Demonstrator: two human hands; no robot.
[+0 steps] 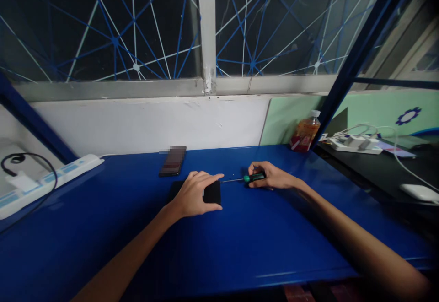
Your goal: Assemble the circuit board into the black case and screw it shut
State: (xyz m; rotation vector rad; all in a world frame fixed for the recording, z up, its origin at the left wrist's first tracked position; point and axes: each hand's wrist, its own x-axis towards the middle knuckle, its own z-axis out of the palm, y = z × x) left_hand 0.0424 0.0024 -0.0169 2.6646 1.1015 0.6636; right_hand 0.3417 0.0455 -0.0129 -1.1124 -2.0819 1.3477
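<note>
My left hand [195, 194] lies on a flat black device [211, 193] on the blue table [240, 242], thumb and fingers gripping its edges. My right hand [270, 176] holds a small screwdriver [244, 179] with a green and black handle. Its thin shaft points left, with the tip right at the black device's upper right corner. A dark phone [173, 160] lies face up behind my left hand, apart from it.
A white power strip [51, 180] with a black cable lies at the left edge. An amber bottle [306, 132] stands at the back right by a blue post. On the neighbouring dark desk sit another power strip [356, 144] and a white mouse [419, 193].
</note>
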